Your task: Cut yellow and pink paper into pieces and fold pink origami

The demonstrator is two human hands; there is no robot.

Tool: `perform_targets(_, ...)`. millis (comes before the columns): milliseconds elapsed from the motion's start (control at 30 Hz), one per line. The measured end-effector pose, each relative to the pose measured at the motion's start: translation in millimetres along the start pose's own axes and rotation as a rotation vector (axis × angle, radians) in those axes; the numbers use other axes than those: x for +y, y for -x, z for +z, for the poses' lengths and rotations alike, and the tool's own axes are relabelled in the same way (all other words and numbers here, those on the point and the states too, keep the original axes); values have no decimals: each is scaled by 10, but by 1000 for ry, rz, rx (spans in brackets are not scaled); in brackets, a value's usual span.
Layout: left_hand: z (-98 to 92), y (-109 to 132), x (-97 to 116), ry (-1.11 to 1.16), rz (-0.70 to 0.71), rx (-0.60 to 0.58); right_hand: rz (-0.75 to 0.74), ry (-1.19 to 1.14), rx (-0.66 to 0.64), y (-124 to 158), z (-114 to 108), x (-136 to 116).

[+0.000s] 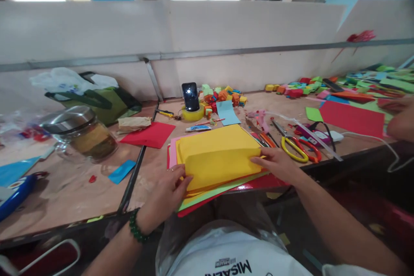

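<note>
Both hands grasp the yellow sheet (220, 168), which sits over the front part of a pile (213, 138) of coloured paper at the bench's near edge. The left hand (170, 189) pinches its left side, thumb on top; the right hand (278, 164) grips the right side near the upper corner. Green and red edges stick out beneath, pink at the left. Just behind the pile lie a glue tube (198, 128) and a pale blue sheet (228, 113); farther back, a phone (191, 97) stands upright by a tape roll (193, 114), with paper cubes (223, 95) beside it. Scissors (279, 128) and a pink glue gun (261, 120) lie beyond the right hand. To the left — a red sheet (150, 134), a blue slip (122, 171) and a lidded jar (93, 140) of brownish liquid. Another person's hand (401, 118) shows, blurred, at the right edge.
</note>
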State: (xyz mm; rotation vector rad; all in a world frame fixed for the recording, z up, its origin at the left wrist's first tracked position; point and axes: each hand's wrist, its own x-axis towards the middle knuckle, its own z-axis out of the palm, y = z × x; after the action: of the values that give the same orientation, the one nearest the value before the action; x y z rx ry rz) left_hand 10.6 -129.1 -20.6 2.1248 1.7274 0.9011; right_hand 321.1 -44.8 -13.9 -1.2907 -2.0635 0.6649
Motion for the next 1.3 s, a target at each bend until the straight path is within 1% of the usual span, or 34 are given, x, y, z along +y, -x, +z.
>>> perform_targets(100,-64,-215,-55,-106,-85,-84,19,58,20,-313,79,-27)
perform_targets(133,-80,-276,-76,-147,-89,-105,23,81,-6,-421,106,-34)
perform_targets(267,-99,-439,-150,-301,4,-158,58,111,-75,-811,224,-10)
perform_targets(367,-94,-493,-180,-357,19,-180,101,93,-94,-1008,319,80)
perform_targets(467,-96,-523,-208,-325,-4,-188,152,37,-78,-1104,400,196)
perform_targets(600,-72,-551,-304,-103,-94,-161,207,-112,-79,-1131,477,314)
perform_targets(667,-46,-577,-372,-9,-147,-136,207,-217,-98,-1130,496,333)
perform_targets(733,-34,-632,-432,72,-185,-85,185,-333,-122,-1129,489,320)
perform_targets(800,-49,-726,-468,249,-226,-10,155,-437,-131,-1127,453,282)
perform_targets(867,-89,-849,-479,525,-272,27,134,-514,-121,-1121,398,232)
perform_targets(933,-129,-975,-472,792,-315,-31,127,-570,-107,-1109,345,187)
perform_targets(1000,-141,-1074,-458,951,-353,-103,129,-615,-98,-1093,311,154)
perform_targets(1033,-132,-1108,-449,988,-367,-115,133,-635,-93,-1085,303,145)
perform_targets(1100,-88,-1138,-427,1006,-377,-90,145,-674,-71,-1073,305,136)
perform_targets(1200,-2,-1115,-380,1019,-375,-44,170,-731,-37,-1066,336,141)
perform_targets(1300,43,-1069,-332,1023,-387,-48,196,-781,-18,-1070,376,151)
